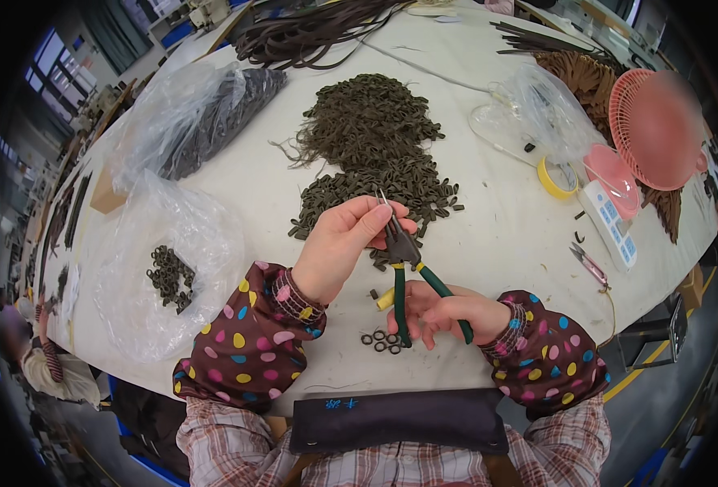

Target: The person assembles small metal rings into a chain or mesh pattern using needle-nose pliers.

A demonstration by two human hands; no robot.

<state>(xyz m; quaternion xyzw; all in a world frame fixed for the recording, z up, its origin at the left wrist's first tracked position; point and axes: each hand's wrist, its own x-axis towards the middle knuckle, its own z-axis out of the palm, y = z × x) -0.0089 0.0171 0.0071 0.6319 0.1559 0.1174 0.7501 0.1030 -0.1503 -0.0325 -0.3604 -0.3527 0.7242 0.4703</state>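
Observation:
My right hand (448,315) grips a pair of pliers (404,245) by its green handles, which are spread apart. The slim metal jaws point up and away, into the fingers of my left hand (339,243). The left thumb and fingers are pinched together at the jaw tips; whatever small piece they hold is mostly hidden. Something yellow (386,299) shows beside the right fingertips. Just below the pliers lie several small dark rings (381,341). Beyond both hands spreads a large heap of dark olive fabric loops (367,122).
At left, a clear plastic bag (115,300) holds more dark loops (172,277); a bag of dark strips (221,122) lies behind it. On the right are yellow tape (557,178), a white scale (611,226), small snips (590,266) and a pink basket (655,130). Another person (46,365) sits far left.

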